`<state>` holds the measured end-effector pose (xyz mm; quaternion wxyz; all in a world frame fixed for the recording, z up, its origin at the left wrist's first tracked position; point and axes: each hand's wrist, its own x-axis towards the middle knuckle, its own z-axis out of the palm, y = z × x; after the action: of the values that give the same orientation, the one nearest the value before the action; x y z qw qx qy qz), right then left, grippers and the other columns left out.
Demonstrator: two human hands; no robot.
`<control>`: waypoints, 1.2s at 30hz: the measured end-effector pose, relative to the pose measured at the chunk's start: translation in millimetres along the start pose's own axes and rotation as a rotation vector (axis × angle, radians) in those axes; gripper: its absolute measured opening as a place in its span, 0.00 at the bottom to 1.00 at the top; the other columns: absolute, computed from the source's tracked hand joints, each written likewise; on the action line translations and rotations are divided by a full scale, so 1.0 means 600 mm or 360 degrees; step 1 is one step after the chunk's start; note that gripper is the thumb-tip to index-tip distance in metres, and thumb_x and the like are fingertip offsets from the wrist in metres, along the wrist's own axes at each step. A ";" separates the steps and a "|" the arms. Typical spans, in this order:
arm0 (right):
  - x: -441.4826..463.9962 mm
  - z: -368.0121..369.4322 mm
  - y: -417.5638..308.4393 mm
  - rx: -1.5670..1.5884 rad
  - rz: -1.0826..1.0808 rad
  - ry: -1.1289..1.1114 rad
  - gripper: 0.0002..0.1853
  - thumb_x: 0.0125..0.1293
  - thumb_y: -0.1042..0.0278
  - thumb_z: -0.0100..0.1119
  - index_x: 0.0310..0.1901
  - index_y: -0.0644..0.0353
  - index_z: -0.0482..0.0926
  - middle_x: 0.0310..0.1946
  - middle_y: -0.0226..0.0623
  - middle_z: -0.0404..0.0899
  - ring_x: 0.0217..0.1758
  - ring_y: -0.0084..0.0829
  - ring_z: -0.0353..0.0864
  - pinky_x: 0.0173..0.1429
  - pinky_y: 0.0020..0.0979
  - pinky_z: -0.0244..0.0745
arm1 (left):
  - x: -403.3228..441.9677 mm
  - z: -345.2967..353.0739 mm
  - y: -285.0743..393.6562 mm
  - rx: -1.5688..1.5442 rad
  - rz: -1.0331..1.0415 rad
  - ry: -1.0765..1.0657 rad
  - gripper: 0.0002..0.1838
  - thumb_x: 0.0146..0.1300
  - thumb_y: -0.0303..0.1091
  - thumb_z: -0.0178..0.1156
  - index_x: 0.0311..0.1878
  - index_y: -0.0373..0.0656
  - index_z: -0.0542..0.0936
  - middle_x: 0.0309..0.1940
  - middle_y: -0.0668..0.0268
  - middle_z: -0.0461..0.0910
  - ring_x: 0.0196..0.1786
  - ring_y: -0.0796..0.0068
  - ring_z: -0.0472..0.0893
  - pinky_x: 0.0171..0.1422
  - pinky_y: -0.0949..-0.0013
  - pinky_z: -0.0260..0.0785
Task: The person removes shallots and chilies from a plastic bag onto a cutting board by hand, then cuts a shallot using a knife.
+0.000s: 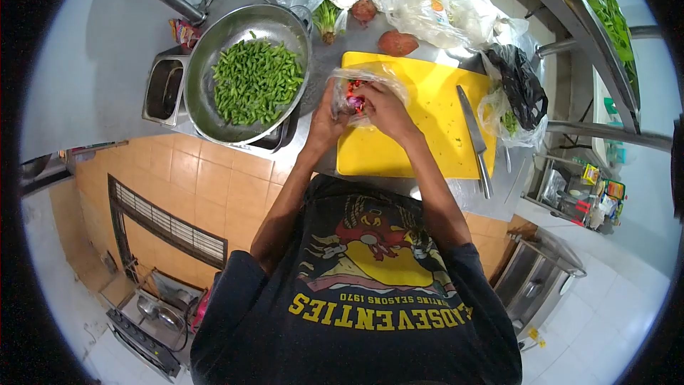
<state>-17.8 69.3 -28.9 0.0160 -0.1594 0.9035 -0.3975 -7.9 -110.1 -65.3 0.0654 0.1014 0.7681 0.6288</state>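
Observation:
My left hand (326,122) grips the side of a clear plastic bag (390,80) at the left edge of the yellow cutting board (410,150). Inside the bag are small red pieces that look like chillies (351,87) and a purple piece like a shallot (355,102). The fingers of my right hand (385,108) reach into the bag's mouth, bent around the contents; what they pinch is partly hidden. To the left stands a large metal pan (305,93) holding chopped green beans (256,80). A knife (472,125) lies on the board's right side.
Behind the board are two reddish-brown tubers (397,43) (363,10), a bunch of green stalks (328,20) and a white plastic bag (442,11). A black bag (519,85) sits at the right. A raised tray of greens (598,7) overhangs the upper right.

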 end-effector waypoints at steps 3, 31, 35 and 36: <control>-0.001 0.022 0.001 -0.0125 -0.0131 0.0064 0.15 0.57 0.78 0.59 0.48 0.58 0.77 0.44 0.44 0.75 0.49 0.49 0.75 0.54 0.44 0.71 | 0.002 0.001 0.006 -0.0163 -0.0040 0.0017 0.46 0.55 0.15 0.56 0.77 0.39 0.48 0.65 0.47 0.70 0.64 0.60 0.74 0.68 0.65 0.65; -0.034 -0.033 0.002 -0.0012 0.0262 -0.0171 0.14 0.63 0.79 0.52 0.51 0.60 0.77 0.48 0.50 0.79 0.53 0.49 0.78 0.59 0.42 0.72 | -0.002 0.012 0.025 0.0427 0.0095 -0.0069 0.45 0.52 0.24 0.64 0.74 0.41 0.55 0.69 0.41 0.59 0.71 0.41 0.61 0.73 0.54 0.58; -0.033 -0.031 -0.003 -0.0025 0.0243 -0.0041 0.14 0.63 0.79 0.52 0.50 0.60 0.77 0.47 0.50 0.79 0.53 0.50 0.78 0.59 0.42 0.72 | 0.002 0.007 0.024 0.0393 -0.0007 -0.0120 0.45 0.53 0.24 0.64 0.74 0.38 0.54 0.70 0.42 0.60 0.72 0.44 0.61 0.75 0.56 0.56; -0.031 -0.031 -0.001 -0.0041 0.0297 -0.0060 0.14 0.62 0.76 0.55 0.50 0.61 0.77 0.48 0.51 0.79 0.53 0.51 0.78 0.58 0.45 0.72 | 0.001 0.008 0.023 0.0444 0.0020 -0.0109 0.45 0.52 0.23 0.63 0.74 0.38 0.54 0.69 0.42 0.61 0.72 0.44 0.61 0.75 0.56 0.56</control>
<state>-2.9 87.5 -17.5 0.0678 -0.0820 0.9190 -0.3795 -6.2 -103.1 -52.6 0.0729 0.1357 0.8448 0.5125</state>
